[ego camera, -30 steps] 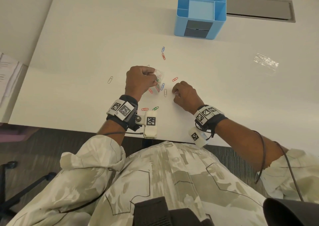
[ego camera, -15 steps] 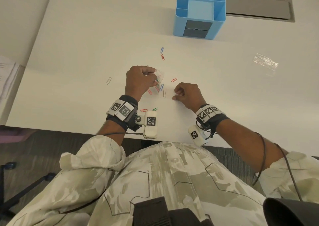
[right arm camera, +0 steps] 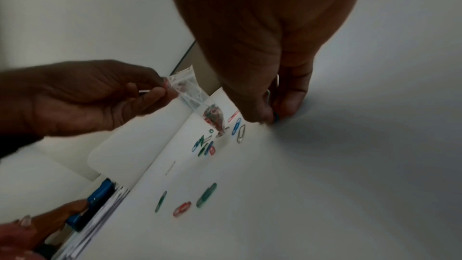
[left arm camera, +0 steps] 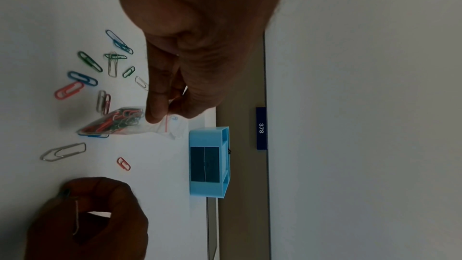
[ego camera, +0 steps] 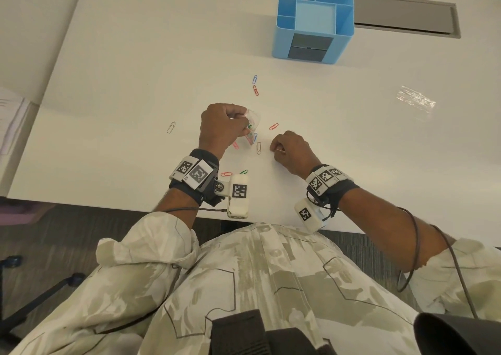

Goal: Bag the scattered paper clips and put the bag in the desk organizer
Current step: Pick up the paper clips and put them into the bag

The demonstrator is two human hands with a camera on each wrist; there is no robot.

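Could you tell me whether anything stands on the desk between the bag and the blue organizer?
Nothing upright does. Between the bag in the left hand and the organizer, only two flat paper clips lie on the desk.

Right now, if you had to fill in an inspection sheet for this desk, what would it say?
Surface: white desk, with a grey hatch set in at the far edge.
Job's things: small clear bag partly filled with clips; loose paper clips scattered near it; blue desk organizer at the far side.
Clutter: a second clear bag lying flat to the right; papers at the left edge.
Grippers: left hand pinches the bag's mouth; right hand pinches clips off the desk.
Cables: dark leads run from both wrist cameras.
Surroundings: dark carpet, chair base below left.
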